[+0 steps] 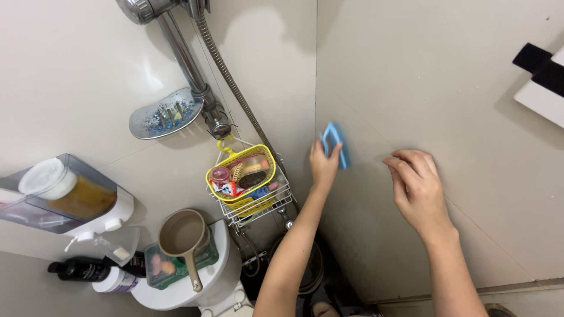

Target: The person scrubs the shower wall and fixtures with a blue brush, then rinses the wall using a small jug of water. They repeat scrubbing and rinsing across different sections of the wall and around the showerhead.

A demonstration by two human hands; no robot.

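Observation:
My left hand (324, 166) grips a small blue scrub brush (337, 141) and presses it against the beige wall panel (446, 105) close to the room's corner. My right hand (418, 188) rests against the same wall to the right of the brush, fingers bent, with nothing in it. Both forearms reach up from the bottom of the view.
A chrome shower rail and hose (194, 70) run down the left wall, with a soap dish (164, 114). A yellow basket (242, 176) of toiletries hangs in a wire rack. A soap dispenser (59, 191), bottles (88, 270), a brown ladle (185, 238) and a toilet tank (188, 282) sit below.

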